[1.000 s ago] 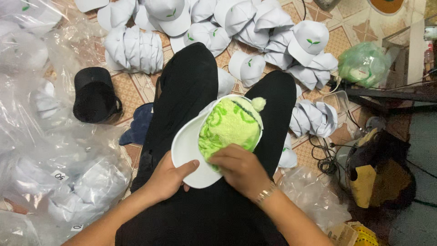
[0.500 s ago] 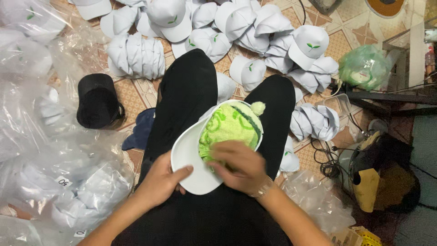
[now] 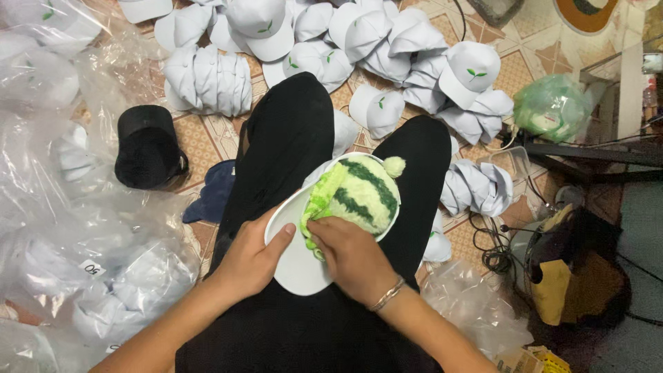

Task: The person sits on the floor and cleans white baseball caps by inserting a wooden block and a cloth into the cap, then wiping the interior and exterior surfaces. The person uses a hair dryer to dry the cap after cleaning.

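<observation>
On our lap, our left hand (image 3: 252, 261) steadies the white cap (image 3: 297, 259) by its brim while our right hand (image 3: 349, 252) pinches the green striped knit hat (image 3: 362, 197) inside it.

Hidden, cropped or unclear:
- White cap (image 3: 293, 259) on the lap: crown mostly covered by the green-striped knitted hat (image 3: 359, 197); brim's right part lay under the right hand (image 3: 352, 259).
- Right hand: fingertips buried in the knitted hat's edge, grip unclear.
- Left hand (image 3: 252, 259): fingers beneath the brim out of sight.
- Both forearms: cut off by the bottom edge.
- Clear plastic bags (image 3: 83, 228) at left: contents showed only as vague white shapes; cropped by the left edge.
- Heap of white caps (image 3: 387, 34): cropped at the top edge.
- Green plastic bag (image 3: 552, 107): contents indistinct.
- Dark bag (image 3: 587, 276) at right: too shadowed to identify.
</observation>
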